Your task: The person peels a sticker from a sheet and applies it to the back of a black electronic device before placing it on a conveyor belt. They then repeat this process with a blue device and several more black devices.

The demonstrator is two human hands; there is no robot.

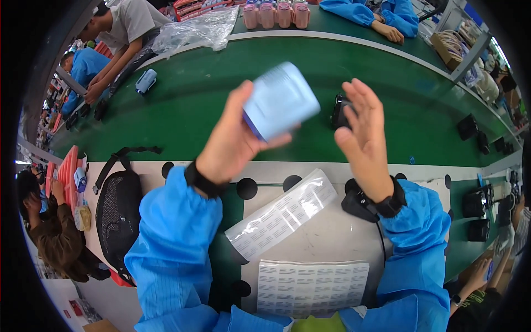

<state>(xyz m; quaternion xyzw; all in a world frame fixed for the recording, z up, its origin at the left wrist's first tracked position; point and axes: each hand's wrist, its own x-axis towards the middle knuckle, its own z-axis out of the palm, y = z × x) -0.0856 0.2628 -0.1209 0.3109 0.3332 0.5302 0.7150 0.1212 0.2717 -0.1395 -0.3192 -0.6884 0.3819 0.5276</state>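
My left hand (pixel 235 133) grips a light blue, rounded box-shaped device (pixel 282 102) and holds it tilted above the green table. The device is slightly blurred, and a darker blue edge shows on its lower left side. To its right, my right hand (pixel 362 133) is raised with its fingers apart and nothing in it. Behind those fingers sits a small black object (pixel 338 112), partly hidden, so I cannot tell its kind. Below my hands a sheet of printed labels (pixel 282 216) lies slanted on the pale work surface. A second label sheet (pixel 312 285) lies closer to me.
Green belt-like table (pixel 193 99) spans the view, with another light blue device (pixel 146 81) at far left. Several pink devices (pixel 276 15) stand at the back beside clear plastic wrap (pixel 196 30). A black mesh bag (pixel 119 216) lies left. Co-workers sit around; black parts (pixel 467 127) lie right.
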